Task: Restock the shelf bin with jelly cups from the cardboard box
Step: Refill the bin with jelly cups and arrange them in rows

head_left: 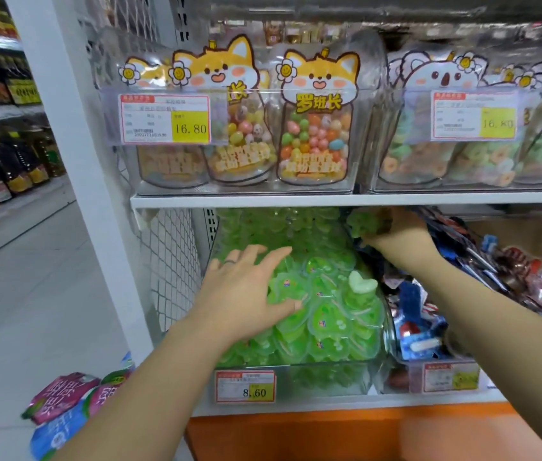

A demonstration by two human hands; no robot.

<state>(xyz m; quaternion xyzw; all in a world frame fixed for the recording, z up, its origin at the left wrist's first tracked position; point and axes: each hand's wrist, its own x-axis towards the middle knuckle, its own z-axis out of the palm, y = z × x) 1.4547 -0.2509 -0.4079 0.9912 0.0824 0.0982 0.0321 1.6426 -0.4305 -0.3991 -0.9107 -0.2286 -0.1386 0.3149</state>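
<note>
Hands: left hand (246, 287) lies flat, fingers spread, on a heap of green heart-shaped jelly cups (329, 321) and grasps nothing; ring on 1 finger. Right hand (396, 234) is at the rear, just beneath the white shelf board (263, 200), fingers curled round a cluster of green cups (361, 224). The heap fills the clear plastic shelf bin (329, 377), whose front carries a red-bordered price tag (245, 386) reading 8.60. Just right of it: blue and red wrapped sweets (419, 324). On the board above: fox-printed candy pouches (316, 128).
</note>
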